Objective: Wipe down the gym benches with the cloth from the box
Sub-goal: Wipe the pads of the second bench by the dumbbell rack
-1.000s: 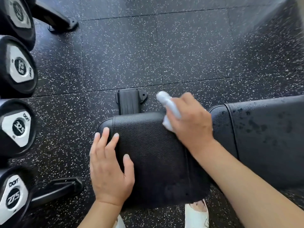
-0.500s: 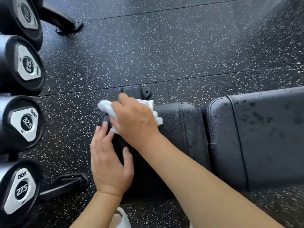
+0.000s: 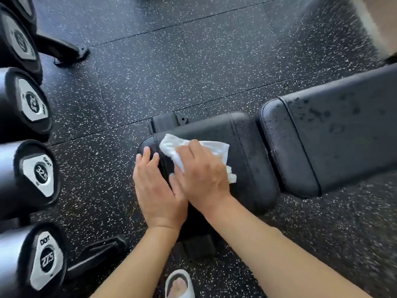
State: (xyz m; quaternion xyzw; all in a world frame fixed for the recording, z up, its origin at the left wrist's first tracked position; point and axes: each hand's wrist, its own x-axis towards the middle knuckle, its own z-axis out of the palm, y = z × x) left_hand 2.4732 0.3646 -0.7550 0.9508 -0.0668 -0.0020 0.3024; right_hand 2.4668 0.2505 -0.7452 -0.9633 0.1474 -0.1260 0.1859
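Note:
A black gym bench lies across the view. Its small seat pad [image 3: 253,168] sits at the centre and its long back pad [image 3: 333,136], speckled with wet marks, runs off to the right. My right hand [image 3: 202,175] holds a crumpled white cloth [image 3: 214,149] down on the left half of the seat pad, with cloth sticking out past the fingers and to the right. My left hand [image 3: 154,188] rests flat on the pad's left end, fingers straight, right beside the other hand.
A rack of black dumbbells [image 3: 40,175] with silver end caps lines the left edge, and its foot [image 3: 64,50] juts onto the speckled rubber floor. The bench's foot bracket [image 3: 167,121] shows behind the seat pad. My white sandal [image 3: 179,283] stands below.
My right hand swept the cloth from the seat pad's right side to its left end, and the cloth has spread out flatter. My left hand stayed on the pad's left end.

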